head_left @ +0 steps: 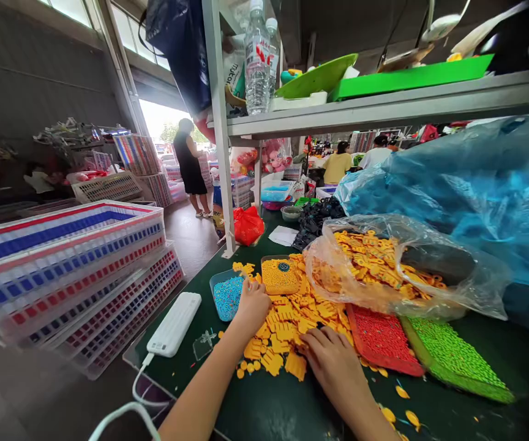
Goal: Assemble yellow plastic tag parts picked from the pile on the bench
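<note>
A heap of flat orange plastic pieces (287, 331) lies on the dark green table (273, 410). My left hand (251, 304) rests on the heap's far left edge, fingers curled down into the pieces, beside a tray of small blue beads (226, 297). My right hand (331, 360) lies palm down on the heap's near right side, fingers bent onto the pieces. A tray of orange beads (280, 275) sits behind the heap. What either hand's fingertips pinch is hidden.
A clear bag of orange pieces (384, 266) lies beyond, with a red bead tray (381, 340) and a green bead tray (452, 355) to the right. A white power bank (175, 323) with cable lies left. Stacked crates (71, 275) stand left. People stand further back.
</note>
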`<state>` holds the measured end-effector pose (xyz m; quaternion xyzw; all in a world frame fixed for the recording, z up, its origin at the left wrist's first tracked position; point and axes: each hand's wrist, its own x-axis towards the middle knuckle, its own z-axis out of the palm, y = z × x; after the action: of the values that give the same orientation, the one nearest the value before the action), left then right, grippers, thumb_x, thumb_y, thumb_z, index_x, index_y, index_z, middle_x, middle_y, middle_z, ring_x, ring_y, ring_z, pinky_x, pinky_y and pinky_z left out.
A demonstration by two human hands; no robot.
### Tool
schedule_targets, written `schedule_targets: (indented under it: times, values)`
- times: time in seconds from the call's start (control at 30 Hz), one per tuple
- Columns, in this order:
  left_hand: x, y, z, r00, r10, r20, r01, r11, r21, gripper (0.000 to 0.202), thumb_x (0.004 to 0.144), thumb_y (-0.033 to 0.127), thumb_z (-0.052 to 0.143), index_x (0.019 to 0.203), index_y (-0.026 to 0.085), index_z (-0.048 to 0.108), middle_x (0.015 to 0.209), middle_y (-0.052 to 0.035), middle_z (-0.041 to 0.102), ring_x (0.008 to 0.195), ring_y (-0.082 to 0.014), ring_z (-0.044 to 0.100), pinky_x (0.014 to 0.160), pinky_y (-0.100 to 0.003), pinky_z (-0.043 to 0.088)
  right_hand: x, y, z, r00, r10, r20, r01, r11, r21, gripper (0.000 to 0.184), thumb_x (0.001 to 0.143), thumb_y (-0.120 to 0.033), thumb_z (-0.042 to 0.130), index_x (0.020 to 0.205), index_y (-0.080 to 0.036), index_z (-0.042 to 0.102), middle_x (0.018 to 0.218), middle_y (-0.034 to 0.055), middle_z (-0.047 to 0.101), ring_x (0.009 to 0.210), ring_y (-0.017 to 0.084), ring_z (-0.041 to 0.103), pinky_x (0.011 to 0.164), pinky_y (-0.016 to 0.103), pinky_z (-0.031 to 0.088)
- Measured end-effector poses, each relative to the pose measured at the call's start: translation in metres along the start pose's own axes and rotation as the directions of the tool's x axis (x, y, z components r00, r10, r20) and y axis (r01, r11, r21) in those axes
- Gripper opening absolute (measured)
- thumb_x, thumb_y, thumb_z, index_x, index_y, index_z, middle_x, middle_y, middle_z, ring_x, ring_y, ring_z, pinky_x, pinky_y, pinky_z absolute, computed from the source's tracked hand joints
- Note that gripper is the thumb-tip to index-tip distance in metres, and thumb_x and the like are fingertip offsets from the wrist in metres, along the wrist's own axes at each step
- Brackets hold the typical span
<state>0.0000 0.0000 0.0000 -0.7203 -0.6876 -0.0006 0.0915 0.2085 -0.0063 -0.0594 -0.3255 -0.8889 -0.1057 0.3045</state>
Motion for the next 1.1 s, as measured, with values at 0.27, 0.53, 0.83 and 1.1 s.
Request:
schedule_targets:
  times: [0.27, 0.53, 0.83, 1.1]
  values:
    - [-0.002, -0.003, 0.002, 1.000, 0.028, 0.004, -0.028, 0.998, -0.058, 0.020, 0.087, 0.015, 0.057, 0.093, 0.021, 0.075, 0.118, -0.0117, 0.063, 0.119, -0.0334, 0.048, 0.107, -0.058, 0.026, 0.006, -0.012, -0.036, 0.854, 0.175, 0.490, -0.479, 0.635, 0.606, 0.030, 0.093, -0.037, 0.049, 0.114, -0.019, 0.060, 0.068, 0.0010, 0.067, 0.060, 0.017, 0.058, 0.055, 0.027, 0.042]
    - [-0.002, -0.010, 0.009, 0.996, 0.088, -0.012, -0.089, 0.991, -0.104, 0.015, 0.089, 0.020, 0.056, 0.088, 0.020, 0.070, 0.114, -0.0105, 0.065, 0.117, -0.0306, 0.051, 0.108, -0.060, 0.023, 0.006, -0.029, -0.039, 0.864, 0.028, 0.503, -0.290, 0.844, 0.451, 0.017, 0.089, -0.017, 0.055, 0.102, -0.019, 0.065, 0.090, 0.0063, 0.070, 0.086, 0.020, 0.063, 0.073, 0.030, 0.044]
    - [-0.014, -0.017, -0.020, 0.993, 0.008, -0.121, -0.064, 0.883, -0.465, 0.013, 0.091, 0.028, 0.055, 0.091, 0.021, 0.066, 0.097, -0.0041, 0.071, 0.099, -0.0238, 0.062, 0.103, -0.048, 0.035, 0.005, -0.032, -0.039, 0.866, 0.030, 0.500, -0.216, 0.923, 0.319, 0.044, 0.069, -0.052, 0.079, 0.093, -0.017, 0.064, 0.099, 0.0082, 0.067, 0.097, 0.028, 0.060, 0.085, 0.043, 0.044]
    - [-0.099, 0.032, -0.006, 0.976, -0.197, 0.089, 0.165, 0.415, -0.895, 0.034, 0.088, 0.048, 0.051, 0.098, 0.019, 0.067, 0.070, -0.0010, 0.066, 0.062, -0.0155, 0.062, 0.059, -0.025, 0.051, 0.003, -0.021, -0.051, 0.829, -0.176, 0.531, -0.144, 0.850, 0.507, 0.014, 0.089, -0.014, 0.058, 0.099, -0.022, 0.065, 0.106, 0.0046, 0.064, 0.100, 0.020, 0.058, 0.084, 0.035, 0.043]
